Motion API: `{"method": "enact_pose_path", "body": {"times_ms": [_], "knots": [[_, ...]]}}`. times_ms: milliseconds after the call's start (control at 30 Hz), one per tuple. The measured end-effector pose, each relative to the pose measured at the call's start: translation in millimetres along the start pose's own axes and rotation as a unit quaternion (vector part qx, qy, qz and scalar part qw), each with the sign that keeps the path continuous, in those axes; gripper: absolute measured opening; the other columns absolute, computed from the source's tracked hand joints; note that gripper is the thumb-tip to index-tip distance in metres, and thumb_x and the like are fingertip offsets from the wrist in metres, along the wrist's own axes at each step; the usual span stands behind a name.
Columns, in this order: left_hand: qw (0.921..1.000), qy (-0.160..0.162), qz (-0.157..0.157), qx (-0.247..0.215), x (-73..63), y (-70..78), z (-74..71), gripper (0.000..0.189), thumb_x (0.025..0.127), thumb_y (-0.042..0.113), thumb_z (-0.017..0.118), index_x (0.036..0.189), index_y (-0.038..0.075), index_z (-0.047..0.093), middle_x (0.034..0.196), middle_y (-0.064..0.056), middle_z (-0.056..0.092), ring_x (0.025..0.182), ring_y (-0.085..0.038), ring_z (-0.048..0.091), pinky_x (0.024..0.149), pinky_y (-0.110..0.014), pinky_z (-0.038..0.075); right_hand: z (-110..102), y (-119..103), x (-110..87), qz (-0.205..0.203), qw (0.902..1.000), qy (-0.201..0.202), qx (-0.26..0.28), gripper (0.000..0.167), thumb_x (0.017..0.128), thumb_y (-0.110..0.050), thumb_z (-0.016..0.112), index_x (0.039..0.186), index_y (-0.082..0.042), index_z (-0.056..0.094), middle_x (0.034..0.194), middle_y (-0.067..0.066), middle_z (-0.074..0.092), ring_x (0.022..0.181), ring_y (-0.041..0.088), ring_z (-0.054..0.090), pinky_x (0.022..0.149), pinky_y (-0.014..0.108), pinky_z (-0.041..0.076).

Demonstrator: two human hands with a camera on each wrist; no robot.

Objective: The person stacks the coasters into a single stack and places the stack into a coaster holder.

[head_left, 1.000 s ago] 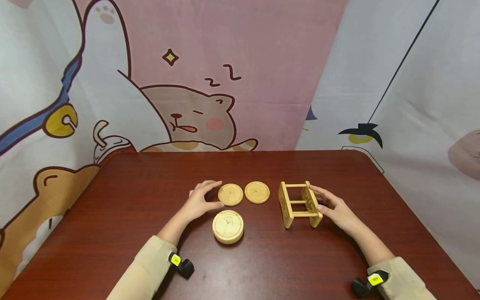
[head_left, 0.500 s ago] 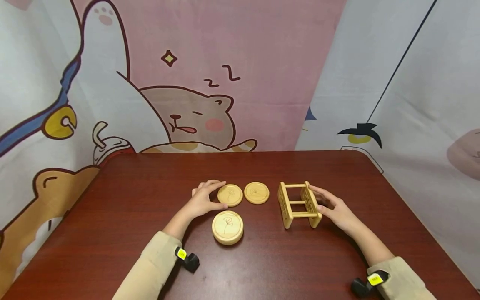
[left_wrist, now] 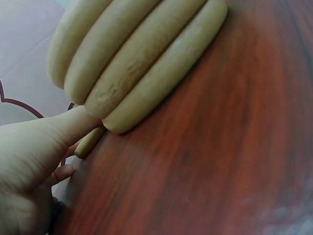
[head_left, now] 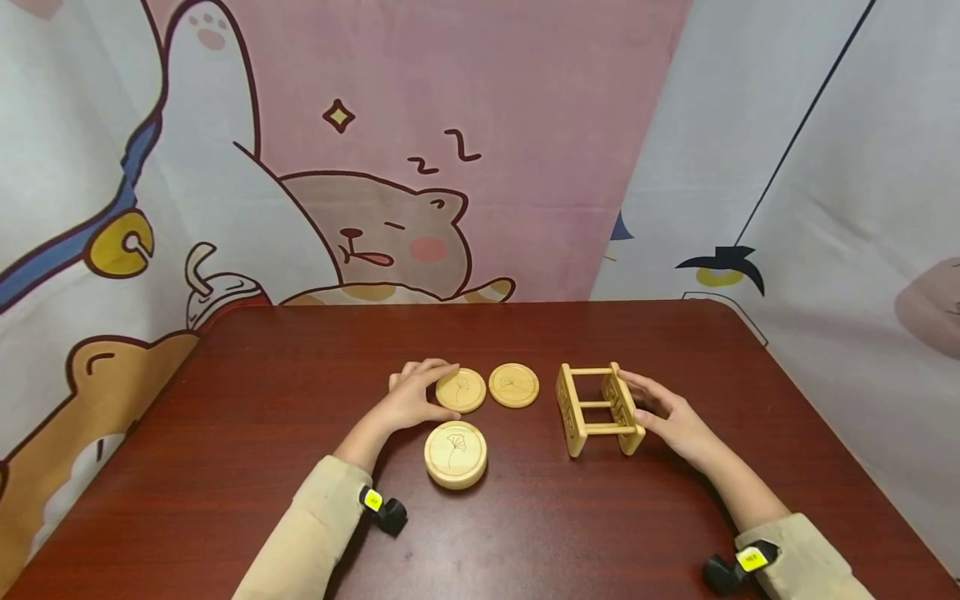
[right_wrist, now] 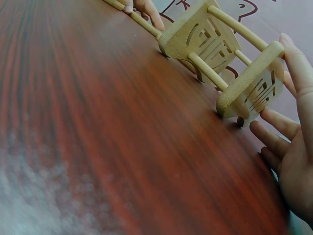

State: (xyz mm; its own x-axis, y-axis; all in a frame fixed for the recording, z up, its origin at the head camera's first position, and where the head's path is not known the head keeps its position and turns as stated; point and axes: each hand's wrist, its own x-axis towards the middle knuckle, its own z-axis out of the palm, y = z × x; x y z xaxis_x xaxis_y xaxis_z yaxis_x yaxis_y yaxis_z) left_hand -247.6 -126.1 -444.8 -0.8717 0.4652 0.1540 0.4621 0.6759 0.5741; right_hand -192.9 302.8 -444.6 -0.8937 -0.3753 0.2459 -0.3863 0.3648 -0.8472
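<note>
In the head view my left hand (head_left: 408,400) spans a round wooden coaster (head_left: 463,392), index fingertip at its far edge and thumb tip at its near edge. The coaster lies flat, engraved with a ginkgo leaf. Just in front of the thumb stands a stack of similar coasters (head_left: 455,454), whose edges fill the top of the left wrist view (left_wrist: 137,63). My right hand (head_left: 675,421) holds the right side panel of a wooden coaster rack (head_left: 596,408), thumb and fingers against it. The rack has cut-out panels joined by round bars, and no coaster sits in it.
Another single coaster (head_left: 513,386) lies between the left hand's coaster and the rack. Everything stands on a dark red-brown wooden table (head_left: 525,542). Behind the table's far edge hangs a cartoon-printed cloth (head_left: 555,167).
My left hand has moved a little to the right, bringing its thumb and index finger further around the coaster. The right hand and the rack have stayed in place.
</note>
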Motion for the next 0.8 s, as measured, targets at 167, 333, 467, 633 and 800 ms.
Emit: {"method": "enact_pose_path", "body": {"times_ms": [167, 333, 467, 633, 800], "knots": [[1.0000, -0.003, -0.008, 0.004, 0.0, -0.8, 1.2, 0.076, 0.071, 0.035, 0.084, 0.138, 0.015, 0.053, 0.136, -0.003, 0.048, 0.117, -0.027, 0.036, 0.089, -0.051, 0.021, 0.6, -0.4, 0.0, -0.003, 1.0000, -0.001, 0.008, 0.056, 0.095, -0.003, 0.056, 0.147, -0.007, 0.036, 0.134, 0.025, 0.048, 0.116, 0.003, 0.048, 0.089, 0.020, 0.041], [1.0000, -0.001, -0.008, 0.001, -0.2, -0.9, 1.8, 0.075, 0.072, 0.033, 0.084, 0.138, 0.015, 0.053, 0.136, -0.005, 0.048, 0.117, -0.028, 0.036, 0.090, -0.052, 0.020, 0.6, -1.0, 0.1, -0.002, 0.9999, -0.003, 0.012, 0.057, 0.095, -0.003, 0.056, 0.147, -0.007, 0.036, 0.135, 0.025, 0.047, 0.117, 0.004, 0.048, 0.088, 0.020, 0.041], [1.0000, 0.007, 0.000, -0.001, -0.9, -1.2, 1.7, 0.074, 0.072, 0.033, 0.084, 0.137, 0.013, 0.054, 0.135, -0.006, 0.049, 0.117, -0.029, 0.037, 0.090, -0.052, 0.021, 0.4, -1.2, 0.2, -0.001, 0.9999, -0.003, 0.012, 0.057, 0.095, -0.004, 0.056, 0.148, -0.007, 0.036, 0.135, 0.025, 0.047, 0.117, 0.005, 0.048, 0.088, 0.021, 0.042], [0.9999, 0.014, 0.005, -0.002, -1.5, -2.6, 2.3, 0.074, 0.072, 0.033, 0.084, 0.136, 0.012, 0.055, 0.133, -0.006, 0.049, 0.117, -0.029, 0.038, 0.089, -0.050, 0.023, 0.4, -0.7, 0.3, 0.000, 1.0000, -0.001, 0.009, 0.057, 0.095, -0.004, 0.056, 0.147, -0.008, 0.036, 0.135, 0.024, 0.047, 0.117, 0.005, 0.048, 0.088, 0.021, 0.042], [0.9997, 0.023, 0.007, -0.009, -2.6, -3.2, 2.7, 0.072, 0.072, 0.032, 0.084, 0.135, 0.011, 0.056, 0.131, -0.005, 0.050, 0.116, -0.028, 0.039, 0.089, -0.050, 0.023, 0.5, -0.2, -0.1, -0.002, 1.0000, -0.002, 0.008, 0.057, 0.095, -0.004, 0.056, 0.147, -0.007, 0.036, 0.135, 0.025, 0.047, 0.117, 0.005, 0.048, 0.088, 0.020, 0.041]]}}
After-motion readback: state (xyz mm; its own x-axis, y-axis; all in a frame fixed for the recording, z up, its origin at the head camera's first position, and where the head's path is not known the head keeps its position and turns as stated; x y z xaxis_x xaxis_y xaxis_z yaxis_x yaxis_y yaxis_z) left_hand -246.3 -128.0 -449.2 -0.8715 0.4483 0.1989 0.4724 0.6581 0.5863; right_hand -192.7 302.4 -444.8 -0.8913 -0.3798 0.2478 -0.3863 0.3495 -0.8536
